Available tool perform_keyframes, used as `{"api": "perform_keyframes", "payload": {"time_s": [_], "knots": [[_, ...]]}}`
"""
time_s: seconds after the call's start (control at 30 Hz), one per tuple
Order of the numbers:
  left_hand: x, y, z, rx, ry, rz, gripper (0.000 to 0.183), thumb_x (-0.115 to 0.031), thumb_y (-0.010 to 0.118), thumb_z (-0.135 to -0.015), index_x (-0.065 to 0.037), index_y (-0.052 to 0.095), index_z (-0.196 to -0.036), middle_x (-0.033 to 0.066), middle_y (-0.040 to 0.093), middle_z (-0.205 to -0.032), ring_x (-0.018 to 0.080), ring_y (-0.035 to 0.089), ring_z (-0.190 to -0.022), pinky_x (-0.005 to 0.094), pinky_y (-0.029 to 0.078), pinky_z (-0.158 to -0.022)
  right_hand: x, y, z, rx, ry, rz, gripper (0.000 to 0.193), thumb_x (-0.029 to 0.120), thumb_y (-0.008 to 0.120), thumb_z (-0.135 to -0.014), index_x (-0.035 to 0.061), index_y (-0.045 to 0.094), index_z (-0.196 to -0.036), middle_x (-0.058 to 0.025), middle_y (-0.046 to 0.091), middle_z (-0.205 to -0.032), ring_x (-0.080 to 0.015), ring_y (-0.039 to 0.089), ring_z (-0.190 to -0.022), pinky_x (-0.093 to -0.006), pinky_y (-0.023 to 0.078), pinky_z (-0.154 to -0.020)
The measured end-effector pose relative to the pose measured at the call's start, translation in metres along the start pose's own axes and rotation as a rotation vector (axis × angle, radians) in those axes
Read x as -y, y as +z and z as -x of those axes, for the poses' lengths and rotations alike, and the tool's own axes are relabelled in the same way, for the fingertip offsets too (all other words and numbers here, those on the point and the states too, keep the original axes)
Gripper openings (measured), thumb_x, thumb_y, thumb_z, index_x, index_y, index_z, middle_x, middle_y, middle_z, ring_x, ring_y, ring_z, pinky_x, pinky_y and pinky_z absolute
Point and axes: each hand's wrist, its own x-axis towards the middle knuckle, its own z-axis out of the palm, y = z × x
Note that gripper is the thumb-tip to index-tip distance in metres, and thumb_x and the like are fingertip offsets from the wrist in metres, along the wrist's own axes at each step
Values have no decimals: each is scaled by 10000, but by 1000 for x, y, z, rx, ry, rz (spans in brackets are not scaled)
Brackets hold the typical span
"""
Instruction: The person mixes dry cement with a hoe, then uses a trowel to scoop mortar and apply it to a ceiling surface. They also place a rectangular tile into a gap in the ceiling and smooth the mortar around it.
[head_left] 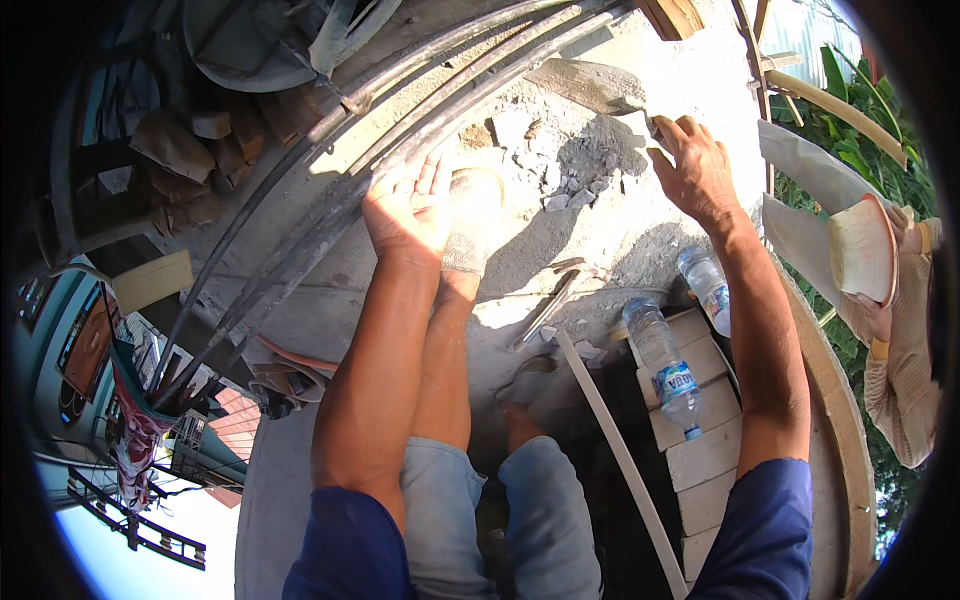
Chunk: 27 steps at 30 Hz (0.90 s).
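My left hand lies palm up with its fingers stretched out, holding nothing, beside the grey pipes and above my shoe. My right hand is at the right edge of a heap of broken rubble, its fingers curled. A thin, dark edge shows at its fingertips, but glare hides what it is. Between my arms, a hammer lies on the dusty concrete. Nearer my right forearm, one clear water bottle lies on pale blocks, with a second bottle just beyond it.
Long grey pipes cross at the left, near brick pieces and a round basin. Pale blocks and a thin strip flank my knees. At the right, another person's hands hold a pale bucket.
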Motion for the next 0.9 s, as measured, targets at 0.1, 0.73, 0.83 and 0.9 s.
{"api": "perform_keyframes", "payload": {"time_s": [0.1,0.73,0.83,0.9], "knots": [[1,-2,-2,-26,-11,15,511,-134,510,-948,64,414,-1409,217,431,-1445,329,410,-1367,447,366,-1174,-7,0,21,3,-2,-4,266,146,641,-892,113,616,-1155,-112,605,-1087,-300,603,-1047,-434,508,-871],[2,-16,-8,74,-56,55,468,-131,499,-951,81,409,-1358,253,437,-1381,349,448,-1309,487,388,-1151,3,65,14,-173,72,67,236,148,612,-904,146,604,-1140,-65,608,-1142,-287,583,-1098,-478,440,-939],[0,-13,-7,54,-37,37,478,-129,502,-950,83,396,-1364,261,434,-1379,358,439,-1318,490,377,-1159,23,62,-12,-229,100,53,236,196,626,-910,182,607,-1145,-52,600,-1088,-279,589,-1052,-488,455,-885],[1,-12,-6,70,-28,27,490,-130,504,-950,84,384,-1375,264,430,-1382,363,432,-1326,492,369,-1165,43,63,-36,-251,91,80,245,145,616,-886,191,602,-1126,-34,599,-1076,-265,590,-1045,-492,455,-855]]}}
